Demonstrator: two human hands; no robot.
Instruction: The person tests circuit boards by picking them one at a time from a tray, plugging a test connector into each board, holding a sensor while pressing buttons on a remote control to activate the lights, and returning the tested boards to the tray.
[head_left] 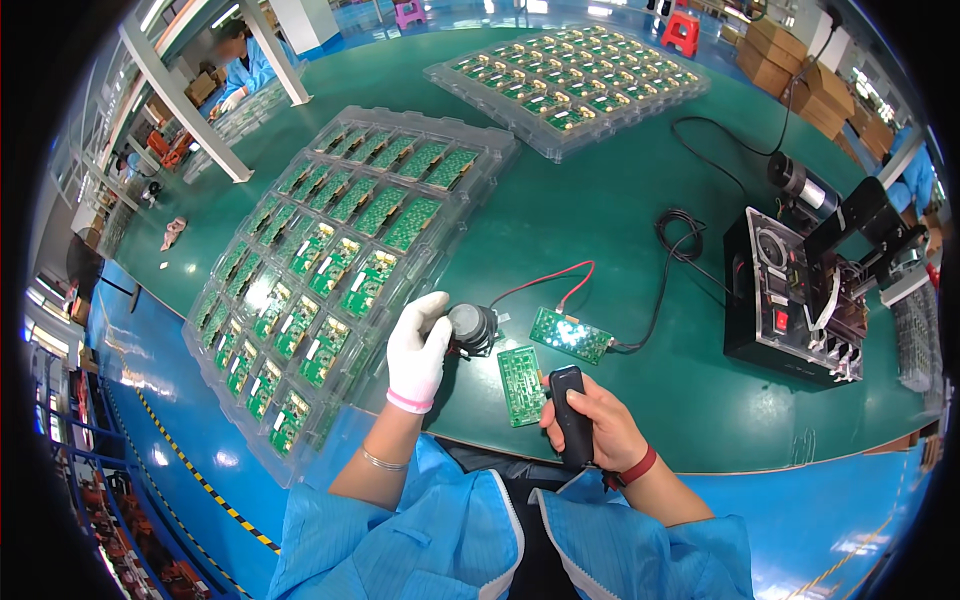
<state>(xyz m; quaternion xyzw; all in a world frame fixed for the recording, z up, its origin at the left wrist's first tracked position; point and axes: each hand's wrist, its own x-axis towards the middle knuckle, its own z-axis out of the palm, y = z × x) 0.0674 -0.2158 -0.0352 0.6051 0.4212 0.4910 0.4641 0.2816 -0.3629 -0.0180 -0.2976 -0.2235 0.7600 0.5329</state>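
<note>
In my right hand point(605, 430) is a black handheld scanner point(570, 415), thumb on its upper side. Its front end lies beside a bare green circuit board point(520, 385). My left hand point(415, 360), in a white glove, is beside a round black speaker-like part with a grey face point(470, 326). Its thumb and fingers are apart; the thumb is at the part's left edge, and I cannot tell whether it touches. A second green board point(572, 335) with bright lit lights lies beyond the scanner. A red wire point(540, 285) runs from near the round part to this board.
Left, a clear tray point(480, 160) holds several green boards; another clear tray point(560, 150) stands at the back. On the right is a black test fixture point(750, 330) with a red switch. A black cable point(655, 310) crosses the green table. A person in blue point(260, 65) works far left.
</note>
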